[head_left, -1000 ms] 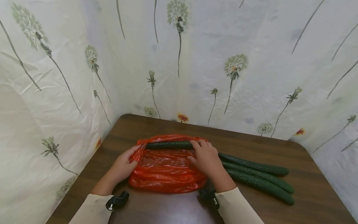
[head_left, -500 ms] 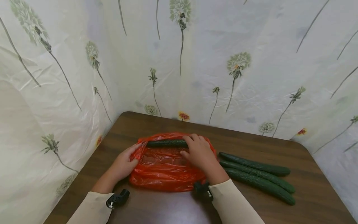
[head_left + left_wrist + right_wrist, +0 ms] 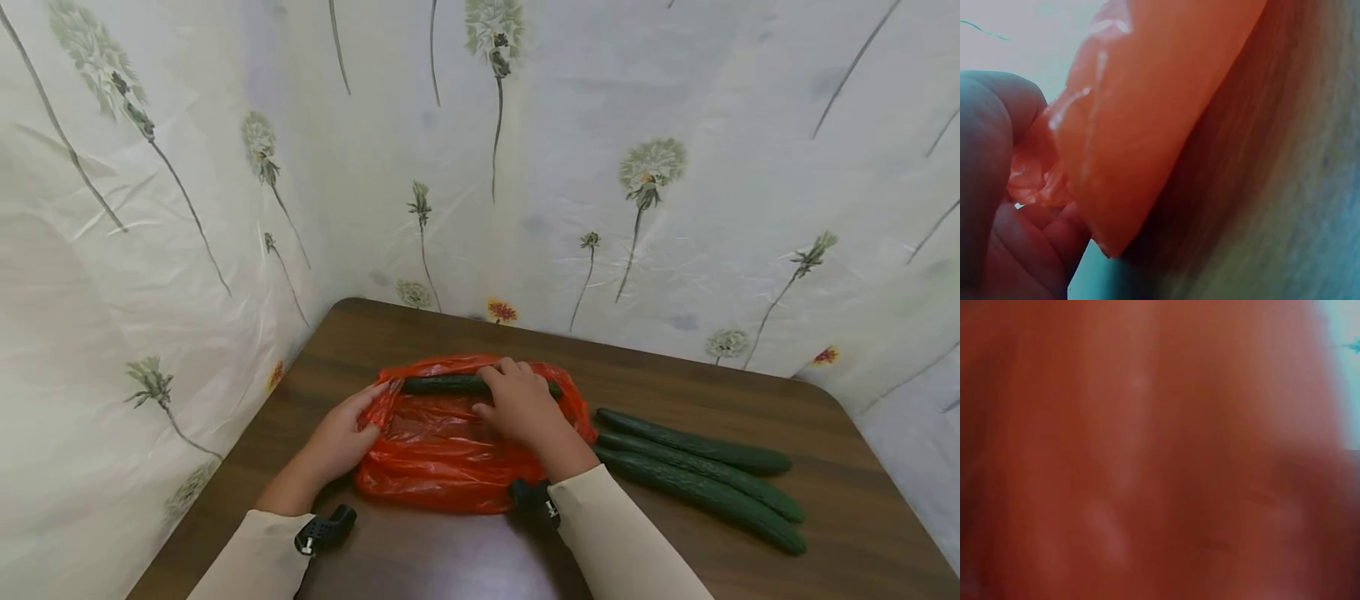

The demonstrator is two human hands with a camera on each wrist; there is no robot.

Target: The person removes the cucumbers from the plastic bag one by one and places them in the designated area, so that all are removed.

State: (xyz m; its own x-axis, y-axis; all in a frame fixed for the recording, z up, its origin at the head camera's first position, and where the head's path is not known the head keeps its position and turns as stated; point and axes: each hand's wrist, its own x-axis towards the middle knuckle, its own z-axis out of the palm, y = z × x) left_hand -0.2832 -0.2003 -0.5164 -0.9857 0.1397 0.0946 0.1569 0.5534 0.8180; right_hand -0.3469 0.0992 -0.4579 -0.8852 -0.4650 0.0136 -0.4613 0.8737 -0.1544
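Observation:
A red plastic bag (image 3: 465, 454) lies across the middle of the table with its mouth spread. My left hand (image 3: 341, 437) pinches its left edge, and the left wrist view shows the thin film (image 3: 1129, 125) bunched between thumb and fingers. Inside the opening, along the far side, lies a dark green cucumber (image 3: 442, 384). My right hand (image 3: 521, 408) reaches over it from above, fingers curled over its far side and thumb nearer me. The cucumber's right end shows beyond that hand; its left end is hidden by the bag. Blurred red film (image 3: 1147, 450) fills the right wrist view.
Three more cucumbers (image 3: 697, 475) lie side by side on the brown wooden table (image 3: 637, 354), right of the bag. A white sheet with dandelion prints (image 3: 555, 183) hangs behind and to the left of the table.
My right hand has moved left over the cucumber, whose right end now shows. The bag's right side has spread farther right. The left hand keeps hold of its edge.

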